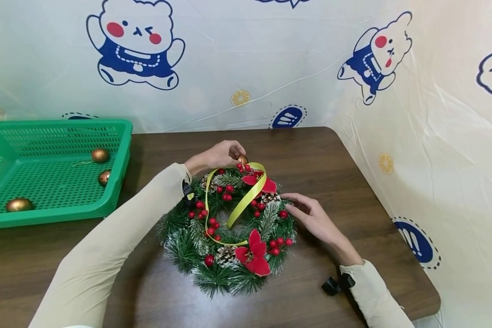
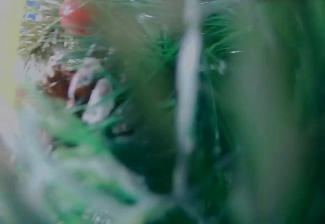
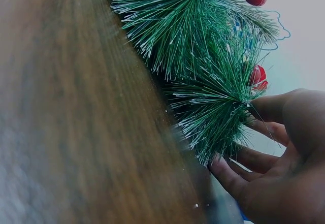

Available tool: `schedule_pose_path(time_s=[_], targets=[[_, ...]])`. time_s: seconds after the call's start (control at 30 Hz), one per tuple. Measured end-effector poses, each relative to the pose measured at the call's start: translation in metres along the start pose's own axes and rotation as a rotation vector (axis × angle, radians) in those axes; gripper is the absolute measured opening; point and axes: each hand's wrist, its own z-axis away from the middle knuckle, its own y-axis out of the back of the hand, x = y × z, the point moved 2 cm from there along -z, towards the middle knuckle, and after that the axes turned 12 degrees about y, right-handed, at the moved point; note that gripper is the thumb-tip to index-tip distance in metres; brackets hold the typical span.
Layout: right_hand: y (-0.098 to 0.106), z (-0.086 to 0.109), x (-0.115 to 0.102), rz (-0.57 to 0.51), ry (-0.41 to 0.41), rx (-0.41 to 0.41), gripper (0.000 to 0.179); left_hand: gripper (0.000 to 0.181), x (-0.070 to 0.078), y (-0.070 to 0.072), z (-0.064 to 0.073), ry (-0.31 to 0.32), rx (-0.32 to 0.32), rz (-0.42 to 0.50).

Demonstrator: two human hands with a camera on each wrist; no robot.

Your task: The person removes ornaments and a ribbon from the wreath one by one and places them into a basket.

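A green Christmas wreath (image 1: pixel 180 243) lies on the brown table, with red berries, pine cones, red poinsettias (image 1: pixel 254 256) and a loop of yellow ribbon (image 1: pixel 244 206). At its far edge, my left hand (image 1: pixel 220 156) pinches a copper bauble (image 1: pixel 242 160) beside a red berry cluster. My right hand (image 1: pixel 317 223) holds the wreath's right rim. In the right wrist view, that hand's fingers (image 3: pixel 254 159) curl about the needle tips. Blurred needles and a pine cone (image 2: pixel 96 94) fill the left wrist view, where neither the left hand nor the bauble shows.
A green plastic basket (image 1: pixel 125 166) stands at the left with several copper baubles (image 1: pixel 19 204) inside. Behind the brown table (image 1: pixel 311 150) hangs a pale sheet (image 1: pixel 229 54) printed with cartoon bears. The table's right edge runs past my right arm.
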Motion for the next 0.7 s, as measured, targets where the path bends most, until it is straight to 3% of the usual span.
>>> schedule_pose_path(time_s=[0.2, 0.7], targets=[[0.0, -0.001, -0.001, 0.008, 0.008, -0.011, 0.033, 0.035, 0.002, 0.01, 0.007, 0.012, 0.077, 0.042], [0.0, 0.0, -0.001, 0.037, 0.021, -0.011, 0.032, 0.038, 0.005, 0.02, 0.019, 0.004, 0.114, 0.106]])
